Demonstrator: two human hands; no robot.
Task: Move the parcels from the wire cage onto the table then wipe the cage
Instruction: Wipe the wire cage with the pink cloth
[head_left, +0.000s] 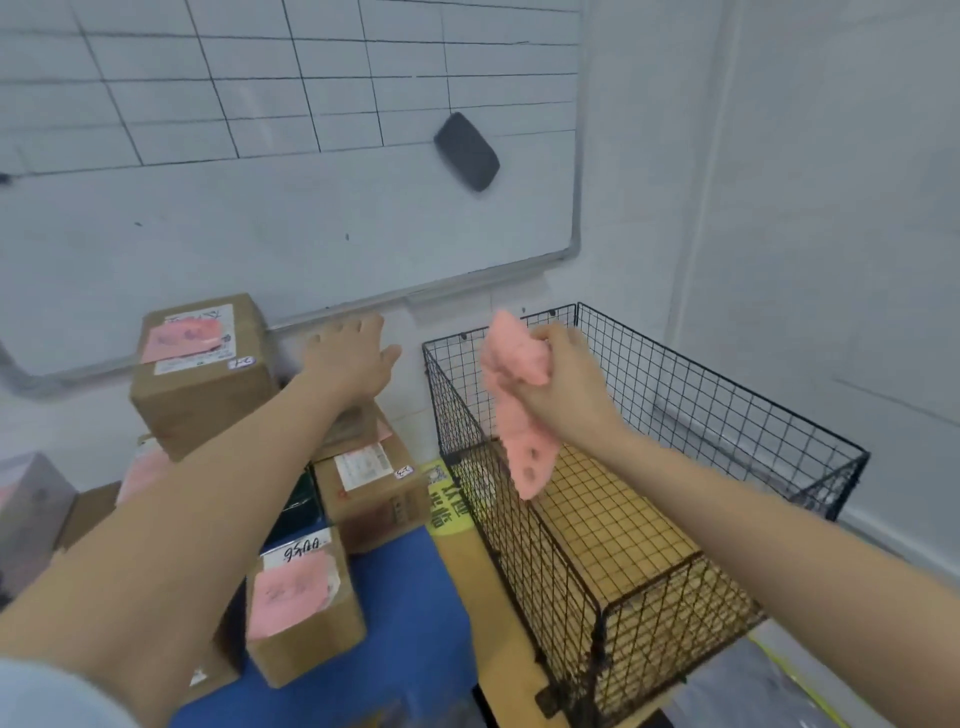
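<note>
The black wire cage (727, 415) stands at the right with no parcels inside; only its yellow-brown floor shows through the mesh. Several cardboard parcels sit on the blue-covered table (415, 597) at the left: a tall one (202, 374) at the back, one (374, 493) by the cage, one (301, 603) nearer me. My right hand (566, 379) is above the cage's far left corner, shut on a crumpled pink cloth (519, 410) that hangs down. My left hand (353, 358) hovers with fingers spread above the parcels, holding nothing.
A whiteboard (291, 156) with a drawn grid fills the wall behind, with a dark eraser (466, 150) stuck to it. A grey box (31, 504) sits at the far left. A yellow-green label (444, 499) lies between the table and the cage.
</note>
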